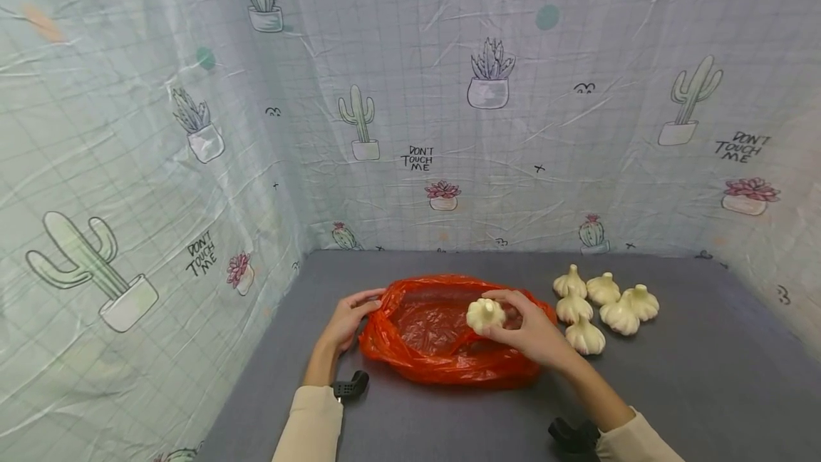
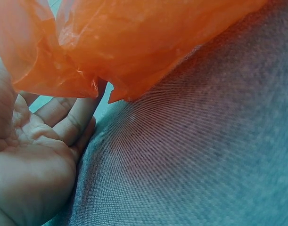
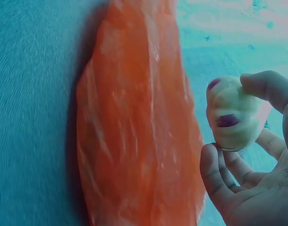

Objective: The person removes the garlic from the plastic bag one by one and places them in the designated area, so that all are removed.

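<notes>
A red plastic bag (image 1: 442,369) lies on the grey table with its mouth spread wide. My left hand (image 1: 346,321) grips the bag's left rim; in the left wrist view the orange-looking plastic (image 2: 134,42) hides some fingertips. Over the bag's right side, my right hand (image 1: 537,330) pinches a garlic bulb (image 1: 485,316) between thumb and fingers. Purple patches show on that garlic bulb (image 3: 231,113) in the right wrist view, beside the bag's outer wall (image 3: 139,122).
Several garlic bulbs (image 1: 585,337) are grouped on the table (image 1: 449,423) just right of the bag. A cactus-print sheet (image 1: 410,105) hangs along the back and both sides. Black wrist devices (image 1: 351,385) sit below each hand.
</notes>
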### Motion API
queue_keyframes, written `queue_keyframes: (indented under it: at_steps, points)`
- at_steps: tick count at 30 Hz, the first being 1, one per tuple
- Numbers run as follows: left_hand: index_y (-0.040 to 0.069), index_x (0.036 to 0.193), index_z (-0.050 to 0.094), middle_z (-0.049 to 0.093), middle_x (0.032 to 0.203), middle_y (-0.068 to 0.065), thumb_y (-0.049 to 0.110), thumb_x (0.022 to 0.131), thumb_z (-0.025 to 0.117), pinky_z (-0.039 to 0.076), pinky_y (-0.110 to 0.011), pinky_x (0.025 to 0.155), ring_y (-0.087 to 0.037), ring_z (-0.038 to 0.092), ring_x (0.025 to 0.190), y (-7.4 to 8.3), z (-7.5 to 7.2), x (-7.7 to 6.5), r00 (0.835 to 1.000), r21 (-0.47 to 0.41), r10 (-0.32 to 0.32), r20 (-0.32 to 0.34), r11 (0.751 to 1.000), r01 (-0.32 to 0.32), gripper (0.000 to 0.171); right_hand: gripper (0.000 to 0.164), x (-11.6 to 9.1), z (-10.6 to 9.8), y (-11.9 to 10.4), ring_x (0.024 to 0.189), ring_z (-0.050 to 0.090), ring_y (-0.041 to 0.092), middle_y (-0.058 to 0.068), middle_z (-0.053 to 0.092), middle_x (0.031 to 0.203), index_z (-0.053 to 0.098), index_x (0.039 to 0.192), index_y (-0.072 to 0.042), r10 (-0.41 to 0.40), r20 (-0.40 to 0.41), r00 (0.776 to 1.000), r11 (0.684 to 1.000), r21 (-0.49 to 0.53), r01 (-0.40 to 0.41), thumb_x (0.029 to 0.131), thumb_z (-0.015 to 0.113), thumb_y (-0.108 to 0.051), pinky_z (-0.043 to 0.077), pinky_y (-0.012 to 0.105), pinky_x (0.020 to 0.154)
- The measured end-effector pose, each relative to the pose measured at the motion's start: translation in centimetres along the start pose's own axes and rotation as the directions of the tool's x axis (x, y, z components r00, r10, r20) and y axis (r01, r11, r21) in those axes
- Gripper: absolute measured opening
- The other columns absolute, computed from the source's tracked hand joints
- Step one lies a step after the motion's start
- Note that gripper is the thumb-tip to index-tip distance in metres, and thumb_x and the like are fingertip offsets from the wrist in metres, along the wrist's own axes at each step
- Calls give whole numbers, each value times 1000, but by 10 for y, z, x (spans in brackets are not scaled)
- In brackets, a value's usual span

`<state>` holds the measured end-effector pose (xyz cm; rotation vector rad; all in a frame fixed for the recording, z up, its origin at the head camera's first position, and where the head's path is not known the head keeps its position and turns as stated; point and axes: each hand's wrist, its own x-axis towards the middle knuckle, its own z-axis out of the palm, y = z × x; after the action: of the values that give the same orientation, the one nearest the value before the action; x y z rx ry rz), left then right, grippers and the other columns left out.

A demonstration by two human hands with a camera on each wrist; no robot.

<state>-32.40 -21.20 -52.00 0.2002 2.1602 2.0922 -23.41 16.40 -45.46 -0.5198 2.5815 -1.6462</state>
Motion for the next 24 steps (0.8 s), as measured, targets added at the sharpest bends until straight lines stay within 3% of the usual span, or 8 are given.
queue_keyframes:
  at_steps: [9, 14, 21, 24]
  points:
    - [2, 135, 66, 69, 133, -11, 10, 100, 64, 56, -27, 92, -11, 67, 112, 0, -1, 0, 1000, -2, -10, 0, 1000, 10, 36, 55, -11, -16, 2, 98, 64, 18, 12, 56, 137, 58, 140, -22, -22, -26, 999, 1000, -2, 22, 91, 79, -28, 56, 28, 77]
    - [2, 136, 65, 68, 134, -11, 12, 101, 64, 56, -28, 92, -12, 67, 112, -1, -2, 1, 1000, 4, -10, 11, 1000, 10, 37, 58, -19, -27, 6, 99, 62, 18, 13, 54, 138, 56, 144, -14, -13, -39, 999, 1000, -25, 12, 92, 78, -28, 56, 29, 76]
    - [2, 135, 66, 68, 134, -12, 12, 100, 65, 57, -29, 91, -13, 68, 110, -3, -1, 2, 1000, 5, -7, 1, 1000, 7, 36, 56, -29, -47, 9, 88, 63, 13, 15, 61, 124, 55, 144, -10, -23, -64, 998, 1000, -22, 22, 93, 76, -23, 56, 29, 70]
    - [3, 135, 66, 68, 134, -13, 13, 100, 65, 57, -29, 90, -13, 68, 110, -2, -1, 1, 1000, 7, -8, -3, 1000, 8, 36, 56, -34, -55, 9, 87, 62, 13, 16, 61, 127, 54, 144, -12, -15, -72, 997, 999, -37, 13, 94, 75, -24, 55, 29, 69]
